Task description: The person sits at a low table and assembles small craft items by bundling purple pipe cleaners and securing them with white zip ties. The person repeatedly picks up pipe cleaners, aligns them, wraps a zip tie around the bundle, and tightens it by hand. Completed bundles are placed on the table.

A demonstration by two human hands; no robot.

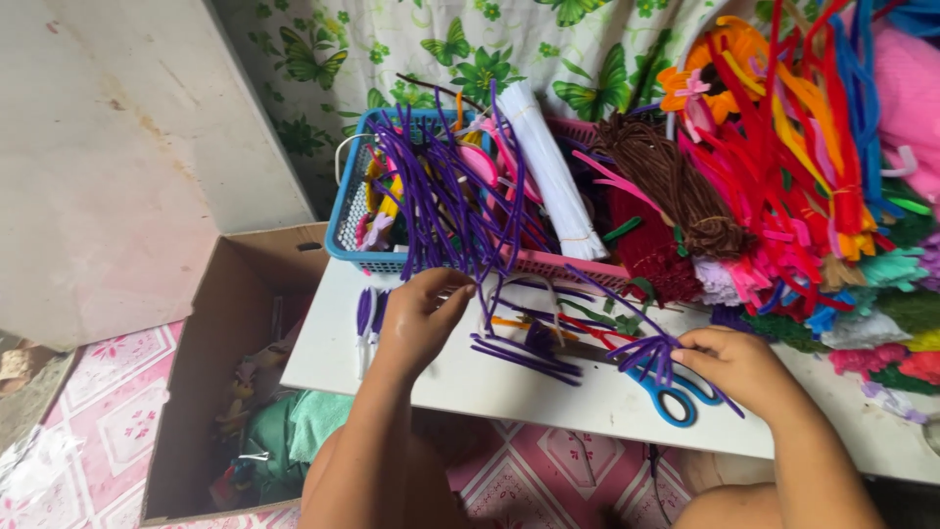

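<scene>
My left hand (pixel 419 315) reaches forward over the white table (pixel 460 377) and pinches a purple pipe cleaner (pixel 460 211) that sticks out of the blue basket (pixel 345 211). My right hand (pixel 739 364) rests on the table to the right and grips a small bundle of bent purple pipe cleaners (pixel 654 351). Blue-handled scissors (pixel 676 397) lie just under that bundle, beside my right fingers. More cut purple pieces (pixel 519 351) lie on the table between my two hands.
A pink basket (pixel 573 263) holds white, brown and red pipe cleaners. A large mixed heap of coloured pipe cleaners (pixel 813 186) fills the right side. An open cardboard box (pixel 230 392) with cloth and scraps stands on the pink patterned floor at the left.
</scene>
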